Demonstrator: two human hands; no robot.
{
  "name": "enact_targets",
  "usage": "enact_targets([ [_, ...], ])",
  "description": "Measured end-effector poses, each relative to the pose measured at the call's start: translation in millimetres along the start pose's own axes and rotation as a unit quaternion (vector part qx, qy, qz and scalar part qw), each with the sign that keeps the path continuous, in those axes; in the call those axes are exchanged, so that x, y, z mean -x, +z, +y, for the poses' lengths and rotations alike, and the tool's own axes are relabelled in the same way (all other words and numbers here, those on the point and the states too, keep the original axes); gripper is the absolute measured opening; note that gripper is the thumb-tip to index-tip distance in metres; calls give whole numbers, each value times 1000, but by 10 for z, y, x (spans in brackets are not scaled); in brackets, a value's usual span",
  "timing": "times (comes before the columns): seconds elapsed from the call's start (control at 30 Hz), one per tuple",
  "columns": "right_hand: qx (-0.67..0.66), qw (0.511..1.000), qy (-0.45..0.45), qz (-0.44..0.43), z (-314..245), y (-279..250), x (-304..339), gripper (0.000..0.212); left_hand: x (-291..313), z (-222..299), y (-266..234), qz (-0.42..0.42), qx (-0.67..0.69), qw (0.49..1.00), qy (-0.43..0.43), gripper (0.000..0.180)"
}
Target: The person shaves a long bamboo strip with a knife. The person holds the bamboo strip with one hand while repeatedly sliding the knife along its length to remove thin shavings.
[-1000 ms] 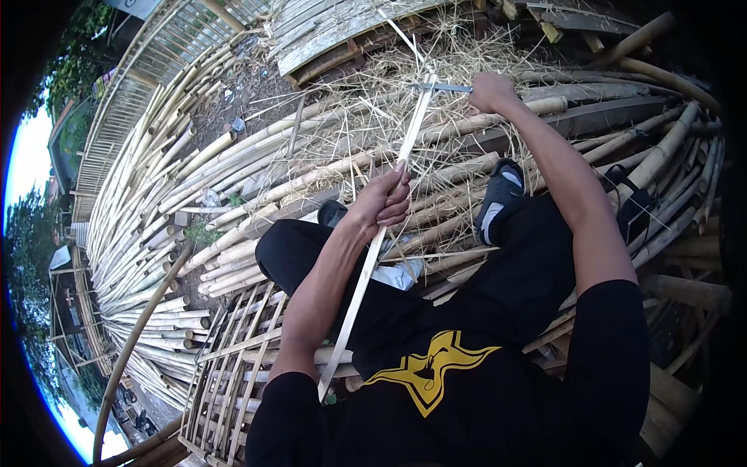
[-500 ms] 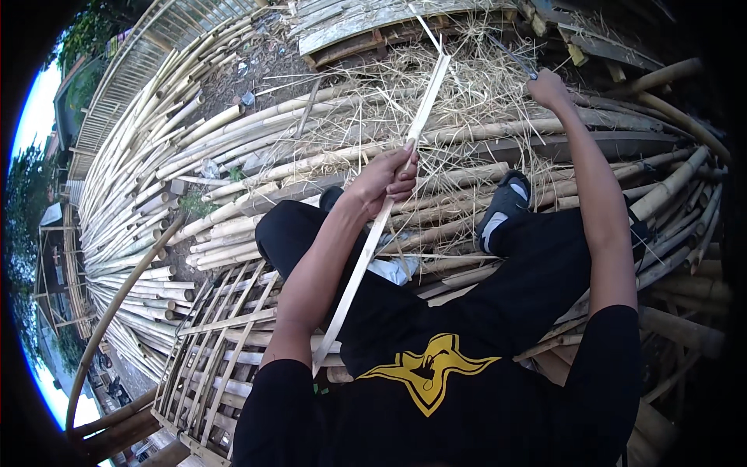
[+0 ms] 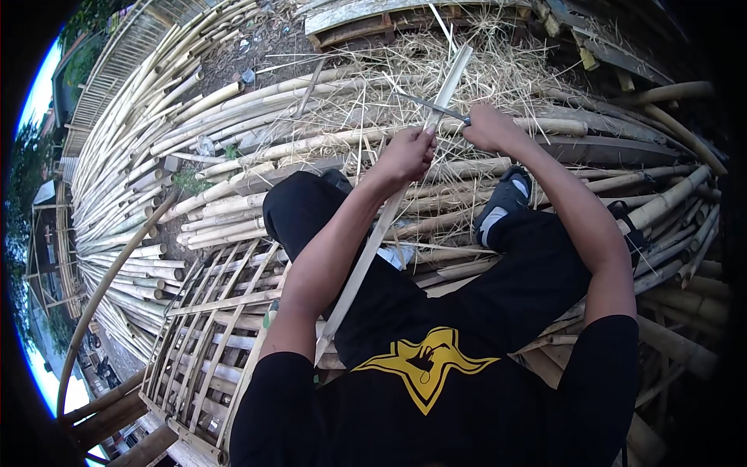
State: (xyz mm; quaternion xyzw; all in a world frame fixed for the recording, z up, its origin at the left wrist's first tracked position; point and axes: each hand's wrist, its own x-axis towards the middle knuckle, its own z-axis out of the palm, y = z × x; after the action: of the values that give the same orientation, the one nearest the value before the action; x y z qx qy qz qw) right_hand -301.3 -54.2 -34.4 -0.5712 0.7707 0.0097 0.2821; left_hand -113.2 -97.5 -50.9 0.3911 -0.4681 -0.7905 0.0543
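A long pale bamboo strip (image 3: 360, 274) slants from beside my left upper arm up past my knees. My left hand (image 3: 407, 156) is closed round its upper part. In my right hand (image 3: 492, 128), just to the right, is a knife (image 3: 419, 101), its handle hidden in the fist. The thin blade points left and lies across the strip a little above my left fingers. I cannot tell how deep the edge sits in the bamboo. Past the blade, the strip's far end stands over a heap of shavings (image 3: 498, 66).
Bamboo poles (image 3: 257, 101) lie stacked ahead and to the left, with more under my feet. A slatted bamboo frame (image 3: 204, 342) stands by my left arm. A wooden pallet (image 3: 366, 17) is at the far side. Thick poles (image 3: 681, 338) lie at my right.
My right hand has swung the knife inward from the far right, onto the strip. My left hand and the strip have shifted slightly right.
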Motion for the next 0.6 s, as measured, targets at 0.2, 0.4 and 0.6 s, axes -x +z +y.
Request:
enact_targets([
  [0.2,11,1000,5,24,132,166,-98,34,7,-116,92,38,-83,996,19,27],
  [0.4,83,990,62,91,743,129,-424,28,63,-120,153,-18,-29,999,-27,27],
  [0.6,65,958,247,133,1703,-270,-512,38,153,-188,235,-93,41,992,-68,23],
])
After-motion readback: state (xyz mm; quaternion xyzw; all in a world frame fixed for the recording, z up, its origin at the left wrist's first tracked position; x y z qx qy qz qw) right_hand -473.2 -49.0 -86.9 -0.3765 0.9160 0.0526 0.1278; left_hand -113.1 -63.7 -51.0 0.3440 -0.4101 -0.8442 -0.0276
